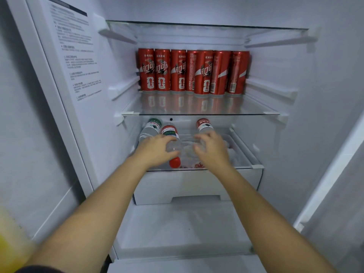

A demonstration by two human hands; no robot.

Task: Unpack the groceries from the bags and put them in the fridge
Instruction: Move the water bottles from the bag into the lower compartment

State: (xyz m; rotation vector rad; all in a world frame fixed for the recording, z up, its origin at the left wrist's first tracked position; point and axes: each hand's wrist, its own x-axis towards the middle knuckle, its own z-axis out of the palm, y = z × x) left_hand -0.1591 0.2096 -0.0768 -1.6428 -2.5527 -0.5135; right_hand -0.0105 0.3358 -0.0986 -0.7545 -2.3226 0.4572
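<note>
Three clear water bottles lie on the lower fridge shelf (pixel 256 166), caps toward me. My left hand (pixel 155 148) grips the middle bottle (pixel 169 132), which has a red label and a red cap showing under my thumb. My right hand (pixel 212 148) curls round the right bottle (pixel 204 125), also red-labelled; most of its body is hidden under my fingers. A green-labelled bottle (pixel 152 126) lies at the far left, beside my left hand.
Several red cola cans (pixel 193 71) stand in a row at the back of the glass shelf (pixel 197 112) above. A white drawer (pixel 197 186) sits under the bottle shelf. The fridge wall with printed text (pixel 74 56) is on the left. Something blurred and yellow (pixel 9 243) fills the bottom-left corner.
</note>
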